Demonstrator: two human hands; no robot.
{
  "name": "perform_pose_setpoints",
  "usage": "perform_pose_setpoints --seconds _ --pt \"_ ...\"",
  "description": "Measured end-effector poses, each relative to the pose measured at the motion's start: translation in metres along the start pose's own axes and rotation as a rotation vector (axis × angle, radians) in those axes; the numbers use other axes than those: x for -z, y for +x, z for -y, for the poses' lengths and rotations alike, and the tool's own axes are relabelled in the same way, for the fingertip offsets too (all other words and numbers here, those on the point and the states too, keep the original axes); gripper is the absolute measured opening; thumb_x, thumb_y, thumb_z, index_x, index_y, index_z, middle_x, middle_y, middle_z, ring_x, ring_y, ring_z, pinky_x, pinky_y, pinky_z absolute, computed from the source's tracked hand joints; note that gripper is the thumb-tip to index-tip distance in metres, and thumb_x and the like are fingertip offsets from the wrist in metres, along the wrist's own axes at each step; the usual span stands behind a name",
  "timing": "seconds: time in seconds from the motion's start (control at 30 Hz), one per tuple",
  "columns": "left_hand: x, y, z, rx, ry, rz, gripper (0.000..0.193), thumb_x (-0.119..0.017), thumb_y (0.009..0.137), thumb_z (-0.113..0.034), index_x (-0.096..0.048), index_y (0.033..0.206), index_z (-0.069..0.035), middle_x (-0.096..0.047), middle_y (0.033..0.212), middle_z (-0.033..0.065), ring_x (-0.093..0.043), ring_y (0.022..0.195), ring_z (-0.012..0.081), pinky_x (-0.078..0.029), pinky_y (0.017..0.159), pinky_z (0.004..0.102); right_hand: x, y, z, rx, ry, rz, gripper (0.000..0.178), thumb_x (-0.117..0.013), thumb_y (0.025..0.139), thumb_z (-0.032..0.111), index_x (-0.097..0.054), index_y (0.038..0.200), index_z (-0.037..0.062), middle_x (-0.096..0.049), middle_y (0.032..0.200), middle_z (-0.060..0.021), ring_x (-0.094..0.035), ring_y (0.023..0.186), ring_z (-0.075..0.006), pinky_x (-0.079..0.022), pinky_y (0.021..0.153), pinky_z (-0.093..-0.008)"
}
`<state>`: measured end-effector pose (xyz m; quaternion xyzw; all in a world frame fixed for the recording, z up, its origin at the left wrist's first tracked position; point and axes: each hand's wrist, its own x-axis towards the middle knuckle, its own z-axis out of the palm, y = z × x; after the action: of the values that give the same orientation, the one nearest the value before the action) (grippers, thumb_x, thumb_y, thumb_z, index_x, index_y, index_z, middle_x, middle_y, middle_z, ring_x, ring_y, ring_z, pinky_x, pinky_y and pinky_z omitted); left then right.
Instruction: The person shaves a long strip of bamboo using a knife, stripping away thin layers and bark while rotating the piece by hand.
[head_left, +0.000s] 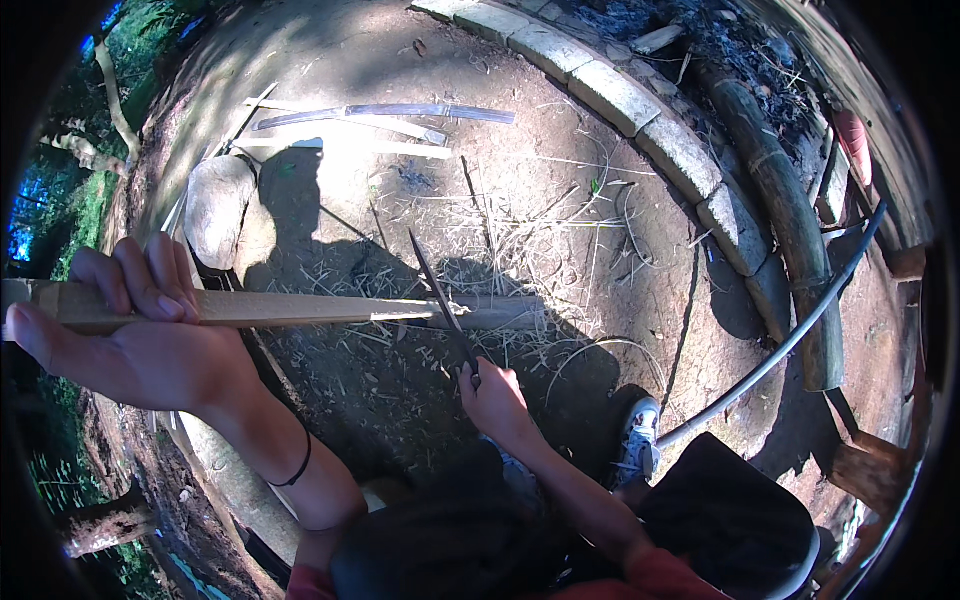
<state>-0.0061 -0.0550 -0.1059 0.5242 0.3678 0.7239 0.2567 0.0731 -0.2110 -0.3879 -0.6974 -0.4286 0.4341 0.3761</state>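
My left hand (150,330) is closed around a long pale split-bamboo strip (270,309), palm turned up and fingers curled over its top edge. The strip reaches rightward across the view, and its far end looks frayed and thinly shaved. In my right hand (495,400) is a knife (437,282) with a long dark blade pointing up and slightly left. That blade crosses the strip at its frayed end; whether it is cutting in cannot be made out. Beneath the end lies a short dark piece of wood or bamboo (505,312) on the ground.
Thin shavings (500,225) litter the dirt. Several split-bamboo strips (385,115) lie farther off, near a pale boulder (218,208). A curved stone curb (660,150), a thick bamboo pole (775,185) and a bent grey pipe (790,345) are at the right. My shoe (640,435) is below.
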Motion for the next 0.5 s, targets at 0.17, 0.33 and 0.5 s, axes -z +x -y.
perform_pose_setpoints --seconds 0.17,0.33,0.5 --pt "-0.004 -0.002 -0.003 0.004 0.015 -0.02 0.056 -0.035 0.094 -0.059 -0.031 0.062 -0.013 -0.027 0.047 0.0005 -0.023 0.043 0.0104 -0.019 0.041 0.0206 0.02 -0.023 0.065 0.15 0.094 0.048 0.02 -0.056 0.092 0.015 -0.057 0.082 -0.0031 -0.056 0.054 -0.0158 -0.06 0.048 -0.0326 -0.047 0.047 -0.0419" --pt "0.001 -0.001 -0.004 0.053 -0.102 0.063 0.056 -0.036 0.094 -0.059 -0.031 0.062 -0.013 -0.027 0.048 0.0 -0.022 0.043 0.0099 -0.019 0.041 0.0198 -0.029 -0.007 -0.041 -0.024 -0.063 -0.089 0.02 -0.056 0.092 0.015 -0.057 0.083 -0.0028 -0.057 0.054 -0.0143 -0.06 0.049 -0.0345 -0.047 0.048 -0.0424" --pt "0.004 -0.002 0.0 0.029 0.009 0.001 0.056 -0.035 0.093 -0.06 -0.031 0.062 -0.013 -0.027 0.048 0.0004 -0.023 0.043 0.0102 -0.019 0.042 0.0189 -0.015 -0.005 -0.026 0.086 -0.058 -0.075 0.019 -0.055 0.092 0.015 -0.056 0.081 -0.0013 -0.055 0.053 -0.0139 -0.058 0.047 -0.0337 -0.046 0.047 -0.0407"
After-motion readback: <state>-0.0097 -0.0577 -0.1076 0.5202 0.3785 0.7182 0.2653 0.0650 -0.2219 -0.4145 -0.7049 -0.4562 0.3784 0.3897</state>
